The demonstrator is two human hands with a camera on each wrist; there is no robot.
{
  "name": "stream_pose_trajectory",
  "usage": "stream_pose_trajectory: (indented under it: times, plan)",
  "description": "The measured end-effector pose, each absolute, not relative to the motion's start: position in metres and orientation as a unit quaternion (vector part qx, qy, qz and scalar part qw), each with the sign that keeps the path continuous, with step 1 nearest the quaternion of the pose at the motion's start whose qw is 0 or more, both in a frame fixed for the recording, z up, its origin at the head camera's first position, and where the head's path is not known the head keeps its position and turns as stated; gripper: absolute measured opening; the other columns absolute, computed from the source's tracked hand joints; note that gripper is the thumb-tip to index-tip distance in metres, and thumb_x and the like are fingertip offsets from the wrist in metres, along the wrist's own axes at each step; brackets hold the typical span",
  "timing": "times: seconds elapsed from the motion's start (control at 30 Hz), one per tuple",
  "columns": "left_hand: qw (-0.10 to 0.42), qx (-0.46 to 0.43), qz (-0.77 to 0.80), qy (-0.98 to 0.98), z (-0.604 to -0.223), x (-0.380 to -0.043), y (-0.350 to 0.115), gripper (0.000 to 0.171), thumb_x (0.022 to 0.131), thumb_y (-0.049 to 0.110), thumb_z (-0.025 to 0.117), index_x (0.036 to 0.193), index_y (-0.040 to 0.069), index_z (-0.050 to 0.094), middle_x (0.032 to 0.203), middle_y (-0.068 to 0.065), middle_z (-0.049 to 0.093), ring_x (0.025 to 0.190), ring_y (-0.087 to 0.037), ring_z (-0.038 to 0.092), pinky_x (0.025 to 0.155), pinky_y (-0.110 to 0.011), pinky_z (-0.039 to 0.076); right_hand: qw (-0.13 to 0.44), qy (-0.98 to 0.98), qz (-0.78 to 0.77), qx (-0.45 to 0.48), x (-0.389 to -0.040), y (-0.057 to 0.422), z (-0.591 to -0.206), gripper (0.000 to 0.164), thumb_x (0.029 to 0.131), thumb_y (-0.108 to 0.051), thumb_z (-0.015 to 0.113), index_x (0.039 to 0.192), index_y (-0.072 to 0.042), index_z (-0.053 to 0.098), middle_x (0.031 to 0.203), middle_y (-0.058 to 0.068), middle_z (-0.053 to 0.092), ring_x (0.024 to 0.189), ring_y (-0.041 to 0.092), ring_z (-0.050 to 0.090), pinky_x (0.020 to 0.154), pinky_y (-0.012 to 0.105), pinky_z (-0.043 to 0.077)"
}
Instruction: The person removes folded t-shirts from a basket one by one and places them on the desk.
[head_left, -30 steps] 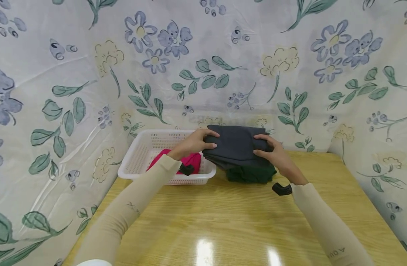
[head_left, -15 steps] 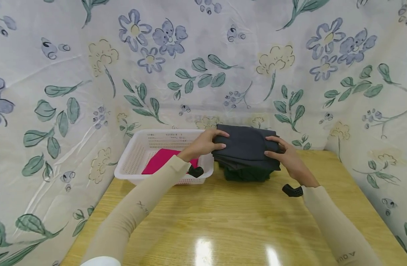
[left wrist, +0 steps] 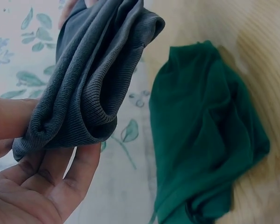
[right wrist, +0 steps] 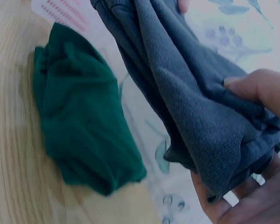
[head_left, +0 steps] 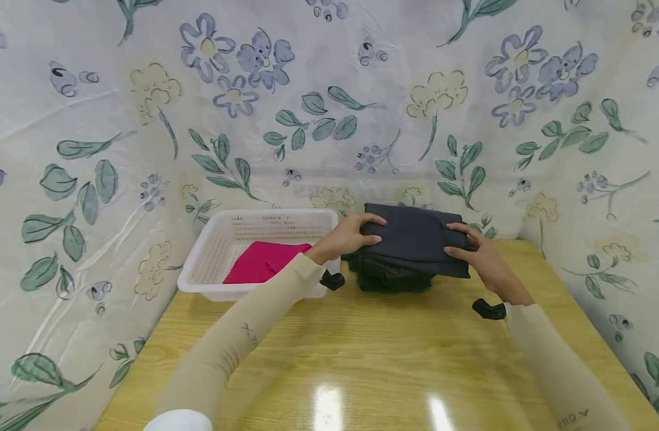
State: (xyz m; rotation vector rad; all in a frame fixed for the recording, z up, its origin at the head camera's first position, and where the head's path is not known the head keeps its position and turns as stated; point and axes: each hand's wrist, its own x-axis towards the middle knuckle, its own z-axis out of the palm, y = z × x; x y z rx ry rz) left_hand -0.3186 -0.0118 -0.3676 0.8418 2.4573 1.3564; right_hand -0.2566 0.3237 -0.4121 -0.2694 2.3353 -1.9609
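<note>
A dark grey folded garment (head_left: 415,236) is held up by both hands, one at each end. My left hand (head_left: 349,235) grips its left end, thumb on one face and fingers on the other; the left wrist view shows ribbed, layered folds (left wrist: 93,79) there. At the opposite end my right hand (head_left: 482,254) pinches the cloth the same way, and the grey fabric (right wrist: 191,107) hangs in soft folds. Below and behind it lies a green folded garment (right wrist: 84,116) on the wooden table, partly hidden by the grey one in the head view.
To the left stands a white perforated plastic basket (head_left: 200,263) with a bright pink folded cloth (head_left: 261,262) inside. The wooden table (head_left: 329,341) stretches toward the front. A floral curtain (head_left: 307,149) closes off the back and sides.
Both hands have carried the grey garment to the right, away from the basket. More of the pink cloth and of the green garment's left side now shows. The camera view has shifted slightly.
</note>
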Motion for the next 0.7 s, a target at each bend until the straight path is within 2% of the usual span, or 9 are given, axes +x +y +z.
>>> stream_pose_trajectory:
  times: [0.13, 0.4, 0.7]
  plan:
    - [0.094, 0.295, 0.449, 0.838, -0.372, -0.32, 0.003, 0.039, 0.1, 0.013, 0.07, 0.138, 0.015, 0.065, 0.149, -0.01, 0.052, 0.133, -0.026, 0.052, 0.106, -0.041, 0.046, 0.037, 0.764, -0.639, -0.084, -0.258, 0.338, -0.419, 0.061, 0.1, -0.021, 0.071, 0.155, -0.026, 0.045, 0.163, 0.019, 0.023, 0.136, 0.028, 0.042, 0.09, 0.026, 0.055]
    - [0.11, 0.307, 0.469, 0.821, -0.384, -0.325, 0.035, 0.039, 0.1, 0.009, 0.068, 0.139, 0.013, 0.064, 0.151, -0.01, 0.049, 0.129, -0.026, 0.056, 0.098, -0.035, 0.052, 0.017, 0.767, -0.639, -0.066, -0.253, 0.366, -0.426, 0.06, 0.101, -0.019, 0.07, 0.155, -0.027, 0.045, 0.161, 0.024, 0.024, 0.128, 0.018, 0.048, 0.089, 0.026, 0.056]
    - [0.119, 0.284, 0.49, 0.816, -0.398, -0.328, 0.072, 0.038, 0.099, 0.01, 0.07, 0.137, 0.016, 0.066, 0.152, -0.008, 0.049, 0.131, -0.026, 0.054, 0.098, -0.035, 0.052, -0.011, 0.788, -0.614, -0.038, -0.243, 0.392, -0.433, 0.063, 0.101, -0.025, 0.071, 0.157, -0.029, 0.043, 0.166, 0.023, 0.021, 0.138, 0.03, 0.038, 0.088, 0.02, 0.053]
